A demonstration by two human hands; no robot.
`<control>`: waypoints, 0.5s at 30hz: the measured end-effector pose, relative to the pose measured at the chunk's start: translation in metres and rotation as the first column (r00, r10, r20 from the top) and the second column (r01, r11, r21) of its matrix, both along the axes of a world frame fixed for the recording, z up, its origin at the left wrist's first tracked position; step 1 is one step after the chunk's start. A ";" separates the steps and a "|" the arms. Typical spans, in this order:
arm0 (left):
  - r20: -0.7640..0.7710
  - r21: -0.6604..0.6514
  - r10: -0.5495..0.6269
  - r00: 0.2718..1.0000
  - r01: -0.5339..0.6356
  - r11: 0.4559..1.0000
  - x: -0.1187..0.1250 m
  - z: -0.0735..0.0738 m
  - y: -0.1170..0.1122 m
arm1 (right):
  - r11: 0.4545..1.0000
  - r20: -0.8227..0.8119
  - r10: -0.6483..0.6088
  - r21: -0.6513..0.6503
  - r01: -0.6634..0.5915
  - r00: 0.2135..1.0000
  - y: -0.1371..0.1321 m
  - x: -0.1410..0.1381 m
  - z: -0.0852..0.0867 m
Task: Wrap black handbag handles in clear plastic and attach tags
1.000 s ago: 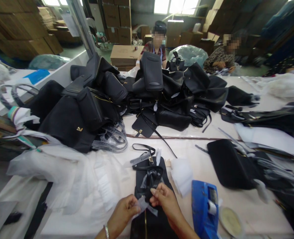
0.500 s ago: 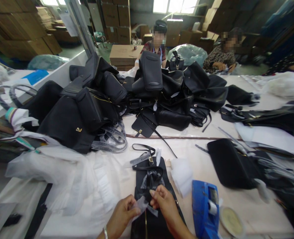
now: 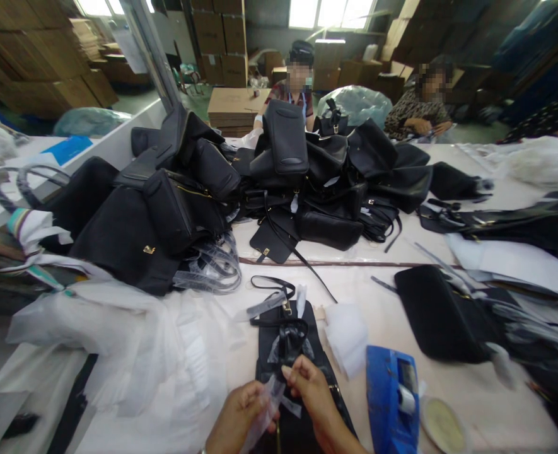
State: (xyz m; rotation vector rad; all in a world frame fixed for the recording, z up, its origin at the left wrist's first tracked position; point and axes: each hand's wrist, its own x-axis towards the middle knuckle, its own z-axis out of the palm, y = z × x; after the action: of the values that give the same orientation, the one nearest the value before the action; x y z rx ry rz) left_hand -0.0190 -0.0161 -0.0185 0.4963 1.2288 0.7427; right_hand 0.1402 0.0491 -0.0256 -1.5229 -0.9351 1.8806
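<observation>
A black bag lies flat on the white table just in front of me, its thin strap looped at the far end. My left hand is closed on a strip of clear plastic wrap at the bag's near part. My right hand pinches the same wrap and a bit of black strap, fingers curled over the bag. Both hands touch each other over the bag.
A blue tape dispenser stands right of my hands, a tape roll beside it. White foam sheet lies by the bag. A big heap of black bags fills the table's middle; clear plastic bags lie left. Two people sit across.
My hands have drawn a little closer together and nearer to me; the left hand has gathered more of the clear wrap. The bag has stayed in place.
</observation>
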 end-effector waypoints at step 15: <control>-0.183 0.002 -0.059 0.981 0.060 0.998 -0.010 -0.030 -0.018 | 0.982 -0.026 0.060 -0.176 -0.064 0.998 0.015 -0.004 -0.028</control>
State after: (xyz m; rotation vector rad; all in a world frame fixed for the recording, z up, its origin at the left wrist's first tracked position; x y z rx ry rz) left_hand -0.0294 -0.0340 -0.0481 0.6155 1.3767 0.6619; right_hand 0.1359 0.0646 -0.0535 -1.5893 -0.8341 2.0667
